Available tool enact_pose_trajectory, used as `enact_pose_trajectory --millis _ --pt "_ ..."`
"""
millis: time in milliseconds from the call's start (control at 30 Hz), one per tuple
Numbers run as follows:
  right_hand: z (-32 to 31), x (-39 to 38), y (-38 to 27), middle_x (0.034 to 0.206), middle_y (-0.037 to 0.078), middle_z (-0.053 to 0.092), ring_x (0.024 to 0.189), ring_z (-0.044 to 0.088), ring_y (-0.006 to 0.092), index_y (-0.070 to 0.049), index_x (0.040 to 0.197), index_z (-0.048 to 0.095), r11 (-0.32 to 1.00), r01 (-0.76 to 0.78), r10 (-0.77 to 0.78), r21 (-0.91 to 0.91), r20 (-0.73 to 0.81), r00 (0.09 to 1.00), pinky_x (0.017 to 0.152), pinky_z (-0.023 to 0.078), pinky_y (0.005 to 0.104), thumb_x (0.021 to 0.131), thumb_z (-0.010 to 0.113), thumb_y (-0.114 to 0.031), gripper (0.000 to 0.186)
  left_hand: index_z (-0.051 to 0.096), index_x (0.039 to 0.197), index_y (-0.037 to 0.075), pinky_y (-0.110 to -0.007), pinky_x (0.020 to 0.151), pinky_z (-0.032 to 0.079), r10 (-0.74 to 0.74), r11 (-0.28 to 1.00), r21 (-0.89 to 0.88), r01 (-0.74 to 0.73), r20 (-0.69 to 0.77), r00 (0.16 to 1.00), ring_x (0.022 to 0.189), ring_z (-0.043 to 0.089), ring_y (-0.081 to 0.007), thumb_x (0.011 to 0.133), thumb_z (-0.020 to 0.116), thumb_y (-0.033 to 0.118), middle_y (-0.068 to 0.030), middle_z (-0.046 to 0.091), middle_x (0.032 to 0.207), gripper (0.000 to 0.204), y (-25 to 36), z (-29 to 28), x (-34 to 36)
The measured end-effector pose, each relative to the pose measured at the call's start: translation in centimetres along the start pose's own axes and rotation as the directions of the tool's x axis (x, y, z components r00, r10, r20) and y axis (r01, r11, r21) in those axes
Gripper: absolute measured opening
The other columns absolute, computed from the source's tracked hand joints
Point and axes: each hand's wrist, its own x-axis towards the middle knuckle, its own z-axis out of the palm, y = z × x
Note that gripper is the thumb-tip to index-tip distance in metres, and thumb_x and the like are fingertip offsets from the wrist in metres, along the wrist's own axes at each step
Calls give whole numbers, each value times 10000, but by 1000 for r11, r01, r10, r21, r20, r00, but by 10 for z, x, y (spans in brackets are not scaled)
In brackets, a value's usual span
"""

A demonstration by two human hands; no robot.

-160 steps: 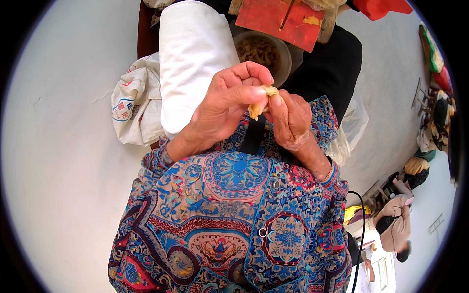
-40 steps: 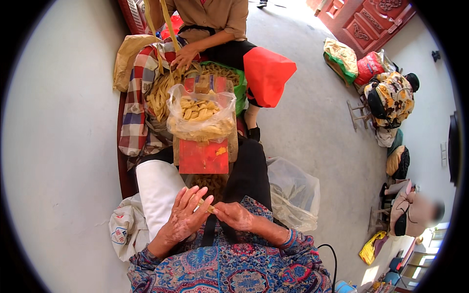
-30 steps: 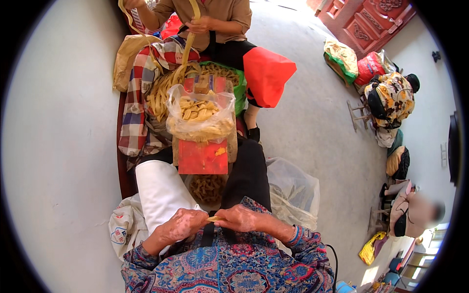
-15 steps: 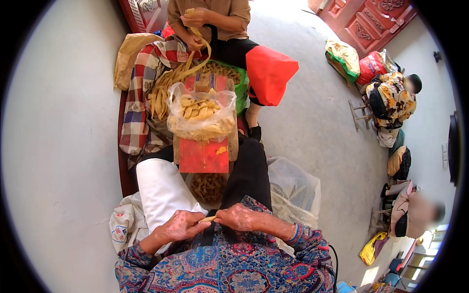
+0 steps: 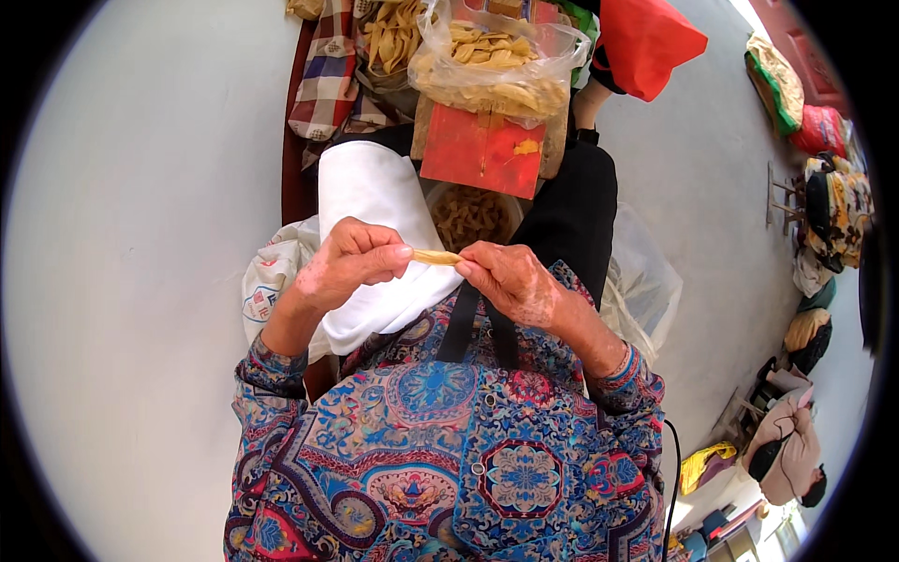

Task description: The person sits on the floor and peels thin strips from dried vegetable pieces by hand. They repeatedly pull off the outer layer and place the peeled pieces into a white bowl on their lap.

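Note:
A short pale yellow strip (image 5: 435, 258), which looks folded or rolled and dried, is stretched level between my two hands above my lap. My left hand (image 5: 351, 264) pinches its left end between thumb and fingers. At the other end, my right hand (image 5: 513, 279) grips it with thumb and forefinger. Beyond the hands, a tub of brownish-yellow twisted pieces (image 5: 473, 217) sits between my knees, partly under a red-topped board (image 5: 468, 155). On the board stands a clear plastic bag (image 5: 433, 70) of similar yellow strips.
White cloth (image 5: 370, 192) covers my left thigh. Long yellow strips (image 5: 393, 39) lie beside a checked cloth (image 5: 323, 94) at the far left. A co-worker's leg shows beside a red sheet (image 5: 646, 47). Plastic sacks lie on both sides; seated people are at the right.
My hands have drawn farther apart, exposing more of the strip between them. The whole view has shifted, so the co-worker's hands and upper body are out of the picture.

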Motion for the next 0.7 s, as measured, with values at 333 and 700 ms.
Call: enact_pose_trajectory --millis 333,700 --pt "16 20 -4 652 155 512 527 523 322 9 932 551 975 141 -86 169 -298 951 496 408 367 909 563 -94 106 623 1062 -80 -187 497 307 511 781 -301 -548 -198 837 556 389 -46 956 497 122 -10 519 663 260 -21 37 25" --pt "25 -7 29 700 162 494 596 499 326 15 892 499 968 -36 84 247 -185 979 550 407 368 908 513 -41 60 555 1073 12 -365 498 449 657 169 928 -332 145 739 595 568 -264 801 630 20 -94 491 674 283 -34 51 40"
